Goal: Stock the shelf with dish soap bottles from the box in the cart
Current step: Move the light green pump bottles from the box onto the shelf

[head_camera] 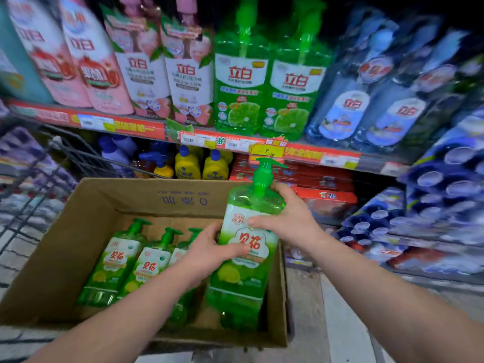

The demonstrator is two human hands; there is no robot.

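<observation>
A green pump bottle of dish soap (243, 268) is upright above the right side of the open cardboard box (86, 221). My left hand (212, 247) grips its label from the left. My right hand (285, 216) wraps its shoulder from the right, just below the pump. Three more green bottles (115, 263) lie in the box to the left, the third partly hidden by my left arm. The box sits in a wire cart (28, 184). The shelf (209, 138) ahead carries similar green bottles (264, 82).
Pink and white bottles (146, 66) fill the upper shelf on the left, blue bottles (379, 95) on the right. Below are yellow bottles (199, 166) and red boxes (314, 184). Packs of blue-capped goods (445, 195) are stacked on the right. The floor (335, 310) shows beside the box.
</observation>
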